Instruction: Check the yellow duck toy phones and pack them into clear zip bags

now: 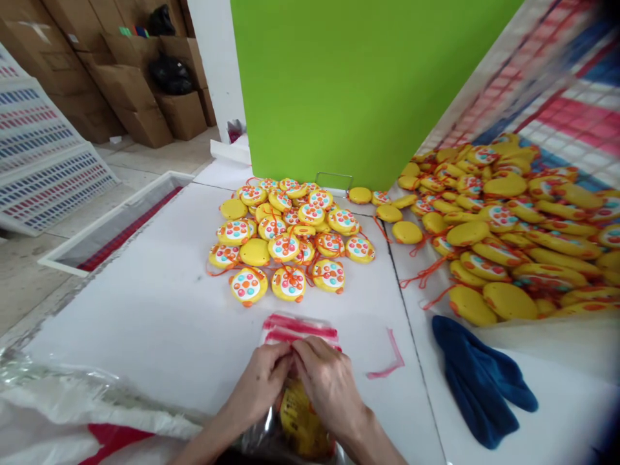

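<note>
My left hand and my right hand meet at the near middle of the table, fingertips pinched together at the top edge of a clear plastic bag. Inside that bag shows a yellow item with dark print, partly covered by my right hand. Just beyond my fingers lie flat bags with red stripes. Further off is a pile of yellow oval toys with coloured dots and orange strings. The exact grip of my fingertips is small and partly hidden.
A larger heap of the same toys fills the right side. A dark blue cloth and a pink strip lie nearer. A green panel stands behind. Crumpled plastic sheeting covers the left front; a white-framed crate sits beyond.
</note>
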`<action>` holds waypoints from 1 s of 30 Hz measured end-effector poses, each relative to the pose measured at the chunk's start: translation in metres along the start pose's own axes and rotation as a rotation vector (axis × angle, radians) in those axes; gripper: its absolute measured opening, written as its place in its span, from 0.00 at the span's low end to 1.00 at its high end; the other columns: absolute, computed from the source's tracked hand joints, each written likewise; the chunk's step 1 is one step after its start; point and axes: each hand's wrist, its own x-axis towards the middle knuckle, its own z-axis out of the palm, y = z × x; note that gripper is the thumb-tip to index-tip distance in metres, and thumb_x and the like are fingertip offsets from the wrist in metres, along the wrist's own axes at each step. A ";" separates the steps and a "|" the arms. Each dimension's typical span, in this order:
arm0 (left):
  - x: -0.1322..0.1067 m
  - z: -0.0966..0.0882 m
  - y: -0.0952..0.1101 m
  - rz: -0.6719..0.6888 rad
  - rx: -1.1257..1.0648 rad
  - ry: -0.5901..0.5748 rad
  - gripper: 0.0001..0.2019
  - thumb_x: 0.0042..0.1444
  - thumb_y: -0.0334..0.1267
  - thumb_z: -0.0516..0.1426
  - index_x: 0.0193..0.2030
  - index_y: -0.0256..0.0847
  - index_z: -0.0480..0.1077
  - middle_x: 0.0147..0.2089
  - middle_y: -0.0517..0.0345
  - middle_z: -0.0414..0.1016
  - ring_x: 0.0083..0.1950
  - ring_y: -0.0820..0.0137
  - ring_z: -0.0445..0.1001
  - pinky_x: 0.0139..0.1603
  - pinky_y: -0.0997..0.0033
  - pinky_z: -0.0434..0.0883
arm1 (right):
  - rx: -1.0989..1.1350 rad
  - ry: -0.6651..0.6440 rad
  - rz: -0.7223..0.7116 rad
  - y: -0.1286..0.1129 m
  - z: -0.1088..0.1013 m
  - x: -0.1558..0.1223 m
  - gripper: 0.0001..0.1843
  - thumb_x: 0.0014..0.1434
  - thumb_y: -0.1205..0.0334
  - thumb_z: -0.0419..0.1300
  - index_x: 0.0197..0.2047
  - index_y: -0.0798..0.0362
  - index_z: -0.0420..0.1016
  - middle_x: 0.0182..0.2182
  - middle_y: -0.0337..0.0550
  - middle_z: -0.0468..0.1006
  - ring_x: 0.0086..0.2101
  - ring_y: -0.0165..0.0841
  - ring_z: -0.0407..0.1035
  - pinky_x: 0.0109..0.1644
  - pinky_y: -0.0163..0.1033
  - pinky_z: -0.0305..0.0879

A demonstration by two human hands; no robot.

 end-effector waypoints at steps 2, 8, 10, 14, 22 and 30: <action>0.002 0.003 0.004 0.033 0.085 0.030 0.10 0.51 0.30 0.47 0.23 0.37 0.65 0.23 0.59 0.68 0.27 0.71 0.64 0.28 0.74 0.58 | -0.057 0.018 -0.022 -0.002 -0.001 0.001 0.09 0.57 0.74 0.51 0.30 0.52 0.68 0.27 0.40 0.72 0.26 0.31 0.67 0.27 0.35 0.56; 0.000 0.006 0.002 0.072 0.202 0.012 0.13 0.57 0.35 0.45 0.28 0.38 0.68 0.26 0.56 0.72 0.27 0.69 0.68 0.29 0.73 0.61 | 0.100 0.088 0.099 0.012 0.000 0.001 0.09 0.56 0.71 0.50 0.28 0.53 0.68 0.23 0.38 0.72 0.23 0.28 0.66 0.27 0.32 0.57; -0.002 0.004 -0.004 0.053 0.182 0.000 0.14 0.59 0.38 0.45 0.30 0.39 0.69 0.27 0.55 0.73 0.28 0.69 0.70 0.30 0.74 0.63 | 0.181 0.125 0.266 0.037 -0.002 -0.009 0.08 0.56 0.68 0.50 0.29 0.53 0.69 0.24 0.38 0.73 0.23 0.28 0.67 0.29 0.31 0.59; -0.003 -0.002 -0.018 0.008 0.062 0.030 0.15 0.59 0.43 0.46 0.35 0.38 0.69 0.31 0.53 0.74 0.32 0.67 0.73 0.34 0.73 0.67 | -0.008 0.146 0.660 0.109 -0.013 -0.056 0.10 0.55 0.59 0.51 0.29 0.52 0.71 0.23 0.41 0.75 0.24 0.34 0.69 0.27 0.34 0.59; 0.000 -0.008 -0.030 -0.179 -0.178 -0.010 0.15 0.54 0.48 0.51 0.35 0.37 0.68 0.33 0.54 0.74 0.33 0.65 0.74 0.34 0.69 0.70 | -0.290 0.102 0.875 0.143 -0.044 -0.139 0.20 0.54 0.48 0.49 0.43 0.50 0.71 0.43 0.49 0.74 0.33 0.41 0.72 0.28 0.40 0.63; -0.001 -0.008 -0.029 -0.215 -0.298 -0.006 0.14 0.52 0.46 0.54 0.36 0.36 0.68 0.34 0.54 0.74 0.35 0.66 0.74 0.34 0.70 0.69 | 0.279 0.091 0.644 0.079 -0.050 -0.077 0.12 0.54 0.56 0.52 0.35 0.52 0.73 0.28 0.41 0.75 0.23 0.30 0.65 0.30 0.35 0.62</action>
